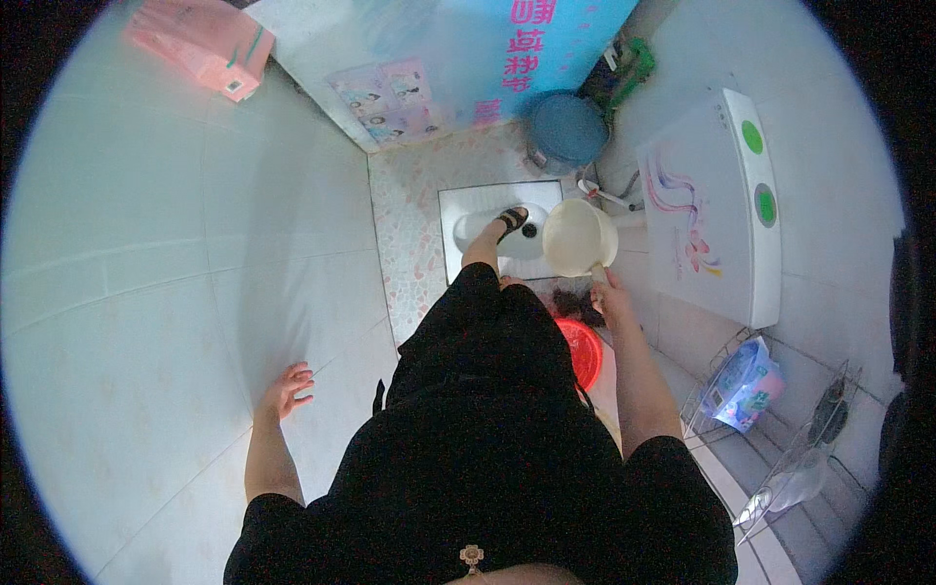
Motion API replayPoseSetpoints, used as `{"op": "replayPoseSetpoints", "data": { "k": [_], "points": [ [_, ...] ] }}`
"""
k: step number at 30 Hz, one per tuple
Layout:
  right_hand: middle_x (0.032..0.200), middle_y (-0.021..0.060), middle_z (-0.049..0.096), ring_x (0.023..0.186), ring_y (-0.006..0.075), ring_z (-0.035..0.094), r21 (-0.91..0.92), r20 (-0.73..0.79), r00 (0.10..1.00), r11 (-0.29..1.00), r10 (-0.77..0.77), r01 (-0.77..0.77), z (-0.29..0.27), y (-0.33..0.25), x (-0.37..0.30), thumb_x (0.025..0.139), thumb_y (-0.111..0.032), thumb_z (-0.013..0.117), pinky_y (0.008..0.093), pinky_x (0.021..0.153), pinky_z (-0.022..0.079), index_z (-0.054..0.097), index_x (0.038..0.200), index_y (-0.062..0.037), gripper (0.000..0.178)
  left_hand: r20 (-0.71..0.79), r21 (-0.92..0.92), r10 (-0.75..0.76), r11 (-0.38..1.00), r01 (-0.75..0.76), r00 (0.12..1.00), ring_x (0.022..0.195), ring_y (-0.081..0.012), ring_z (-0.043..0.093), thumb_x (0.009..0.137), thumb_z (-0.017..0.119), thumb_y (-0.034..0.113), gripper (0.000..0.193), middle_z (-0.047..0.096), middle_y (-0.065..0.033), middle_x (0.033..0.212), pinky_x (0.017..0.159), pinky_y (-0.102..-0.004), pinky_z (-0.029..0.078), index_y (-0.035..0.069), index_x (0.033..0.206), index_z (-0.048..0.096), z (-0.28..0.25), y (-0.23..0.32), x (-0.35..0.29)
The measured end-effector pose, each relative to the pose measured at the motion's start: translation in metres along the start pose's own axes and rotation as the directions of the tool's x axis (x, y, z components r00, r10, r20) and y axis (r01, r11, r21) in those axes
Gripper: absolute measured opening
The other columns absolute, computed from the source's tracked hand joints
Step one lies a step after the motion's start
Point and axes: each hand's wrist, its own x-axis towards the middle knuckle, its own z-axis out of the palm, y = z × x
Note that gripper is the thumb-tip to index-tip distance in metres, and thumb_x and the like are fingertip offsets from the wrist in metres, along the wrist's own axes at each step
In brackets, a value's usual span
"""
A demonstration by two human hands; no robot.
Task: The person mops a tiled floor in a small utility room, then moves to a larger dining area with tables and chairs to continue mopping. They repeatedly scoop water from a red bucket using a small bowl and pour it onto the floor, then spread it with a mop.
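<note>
My right hand (606, 297) is closed round the handle of a cream water dipper (573, 237). The dipper's round bowl hangs beside the right edge of a white squat toilet (453, 205) set in the floor. Out to the left, my left hand (285, 390) has its fingers apart and holds nothing; it is near the pale tiled wall. My foot in a black sandal (511, 224) is over the toilet basin, by its dark drain hole. Whether the dipper holds water I cannot tell.
A blue bucket (567, 132) stands beyond the toilet, before a big printed carton (429, 68). A red basin (583, 353) sits by my legs. On the right are a white cistern (717, 210) and wire racks holding a blue-purple package (746, 385). A pink package (205, 44) is upper left.
</note>
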Motion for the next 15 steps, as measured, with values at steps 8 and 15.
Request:
{"op": "replayPoseSetpoints", "data": {
  "k": [8,15],
  "points": [
    [0.079,0.0059,0.055,0.056,0.0148,0.053,-0.33,-0.004,0.999,0.943,0.054,-0.052,0.031,-0.014,-0.023,0.075,-0.002,0.051,0.0275,0.046,0.044,0.031,0.132,-0.0185,0.063,0.023,-0.044,-0.032,0.998,0.033,0.999,0.109,-0.0204,0.044,0.075,0.062,0.019,0.053,0.043,-0.0042,0.119,0.09,-0.0428,0.036,0.011,0.122,0.038,-0.001,-0.001,-0.008],
    [0.116,0.0173,0.051,0.089,0.0326,0.054,-0.833,0.292,0.9,0.376,-0.323,0.405,0.023,0.063,-0.02,0.071,-0.008,0.054,0.0374,0.081,0.043,0.036,0.129,-0.0156,0.06,0.004,0.161,-0.059,0.985,0.058,0.998,0.104,-0.0179,0.047,0.076,0.062,0.017,0.049,0.049,-0.0043,0.112,0.088,-0.0393,0.037,0.01,0.12,0.042,0.002,0.001,-0.007]
  ]
}}
